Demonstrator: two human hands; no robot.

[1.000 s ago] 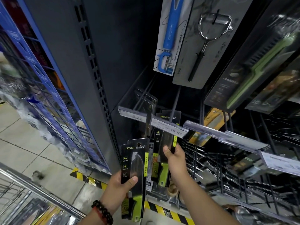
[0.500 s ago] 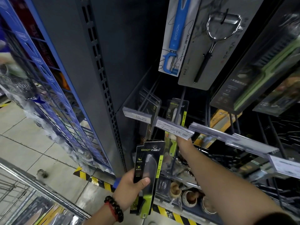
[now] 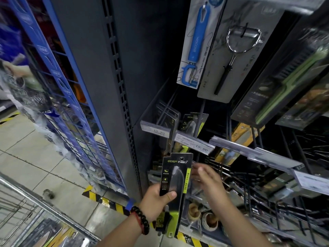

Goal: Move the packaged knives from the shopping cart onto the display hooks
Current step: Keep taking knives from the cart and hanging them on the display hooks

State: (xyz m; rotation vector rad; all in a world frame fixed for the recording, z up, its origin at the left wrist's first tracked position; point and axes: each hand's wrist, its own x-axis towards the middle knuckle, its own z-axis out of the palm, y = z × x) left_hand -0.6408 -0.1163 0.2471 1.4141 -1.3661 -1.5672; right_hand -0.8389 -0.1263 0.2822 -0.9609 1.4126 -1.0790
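Note:
My left hand (image 3: 156, 200) grips a black packaged knife (image 3: 175, 186) with a green handle, held upright in front of the shelf. My right hand (image 3: 204, 177) is blurred, empty, fingers spread, just right of that package and below the price strip. A matching packaged knife (image 3: 193, 124) hangs on a display hook (image 3: 200, 120) behind the price tag (image 3: 194, 144) reading 15.00. The shopping cart (image 3: 35, 207) shows at the lower left, with more packages (image 3: 46, 234) inside it.
A dark shelf upright (image 3: 117, 86) stands left of the hooks. Peelers in packs (image 3: 197, 43) hang above. Bare wire hooks (image 3: 267, 184) fill the right side. A blue wire rack (image 3: 58, 77) is on the left, and a striped floor edge (image 3: 106, 202) runs below.
My right hand has let go of the knife it hung on the hook and pulled back down beside the package. My left hand has lifted its package slightly toward the hooks.

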